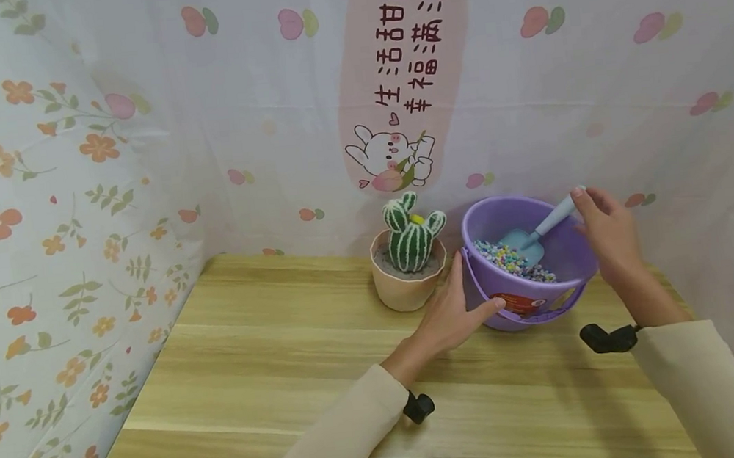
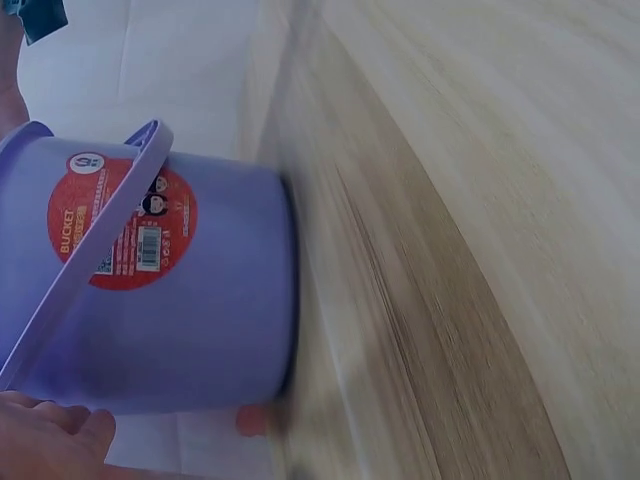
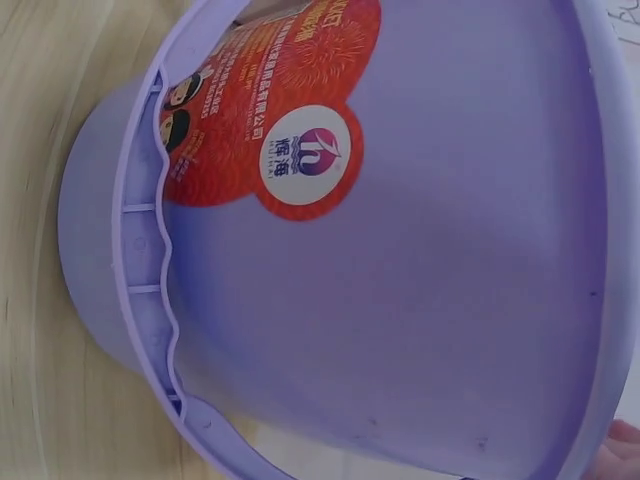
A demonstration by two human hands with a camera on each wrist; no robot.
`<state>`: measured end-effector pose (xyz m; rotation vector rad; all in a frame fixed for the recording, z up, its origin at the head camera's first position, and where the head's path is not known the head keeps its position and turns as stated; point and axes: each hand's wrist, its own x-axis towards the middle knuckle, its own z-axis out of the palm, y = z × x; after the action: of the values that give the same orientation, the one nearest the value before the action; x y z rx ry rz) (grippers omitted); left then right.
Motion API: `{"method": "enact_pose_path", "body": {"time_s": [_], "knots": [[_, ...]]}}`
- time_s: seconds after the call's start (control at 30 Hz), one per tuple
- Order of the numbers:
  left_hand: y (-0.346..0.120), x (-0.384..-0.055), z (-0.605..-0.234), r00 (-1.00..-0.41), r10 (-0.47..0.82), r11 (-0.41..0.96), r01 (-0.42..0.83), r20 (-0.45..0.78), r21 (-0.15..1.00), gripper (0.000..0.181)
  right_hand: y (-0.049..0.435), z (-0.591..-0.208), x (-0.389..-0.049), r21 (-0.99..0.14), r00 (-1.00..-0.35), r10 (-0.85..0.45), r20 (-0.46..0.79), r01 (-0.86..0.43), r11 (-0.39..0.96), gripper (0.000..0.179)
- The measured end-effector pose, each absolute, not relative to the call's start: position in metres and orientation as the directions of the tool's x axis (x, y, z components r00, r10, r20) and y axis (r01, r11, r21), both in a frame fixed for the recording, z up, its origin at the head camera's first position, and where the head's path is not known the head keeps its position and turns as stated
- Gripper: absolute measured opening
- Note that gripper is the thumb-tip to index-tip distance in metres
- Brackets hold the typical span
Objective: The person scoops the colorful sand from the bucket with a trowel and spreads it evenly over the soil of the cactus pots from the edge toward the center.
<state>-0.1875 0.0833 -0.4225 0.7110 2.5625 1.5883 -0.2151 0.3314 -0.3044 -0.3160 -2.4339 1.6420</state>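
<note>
A purple bucket [image 1: 487,276] stands on the wooden table with small multicoloured beads [image 1: 509,256] inside. My right hand [image 1: 609,231] pinches the end of a light blue shovel [image 1: 552,217] over the bucket's right rim, the blade dipping among the beads. On the left, my left hand [image 1: 451,313] rests against the bucket's side, thumb stretched across the front and fingers straight along the wall. The bucket's handle [image 2: 95,240] hangs down over the red label [image 2: 150,245]. In the right wrist view the bucket wall [image 3: 450,250] fills most of the frame, and the shovel is hidden.
Just left of the bucket stands a crocheted cactus [image 1: 411,243] in a pale peach pot [image 1: 402,292], close to my left hand. A printed cloth [image 1: 267,157] hangs behind the wooden table [image 1: 253,358], and a floral cloth [image 1: 44,253] hangs at the left.
</note>
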Motion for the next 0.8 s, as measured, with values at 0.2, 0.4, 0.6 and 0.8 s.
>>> {"method": "enact_pose_path", "body": {"time_s": [0.2, 0.4, 0.6, 0.8], "knots": [[0.090, -0.191, -0.424, -0.912, 0.373, 0.333, 0.304, 0.172, 0.892, 0.103, 0.333, -0.303, -0.219, -0.982, -0.931, 0.364, 0.011, 0.058, 0.178, 0.089], [0.094, -0.196, -0.429, -0.927, 0.338, 0.352, 0.287, 0.165, 0.891, 0.104, 0.336, -0.302, -0.226, -0.995, -0.927, 0.363, -0.091, 0.070, -0.071, 0.094], [0.097, -0.199, -0.433, -0.940, 0.308, 0.340, 0.251, 0.146, 0.906, 0.106, 0.340, -0.305, -0.235, -0.981, -0.934, 0.323, -0.152, 0.103, -0.162, 0.097], [0.100, -0.204, -0.437, -0.944, 0.298, 0.332, 0.241, 0.141, 0.912, 0.105, 0.342, -0.306, -0.247, -0.973, -0.924, 0.339, -0.177, 0.114, -0.199, 0.099]]}}
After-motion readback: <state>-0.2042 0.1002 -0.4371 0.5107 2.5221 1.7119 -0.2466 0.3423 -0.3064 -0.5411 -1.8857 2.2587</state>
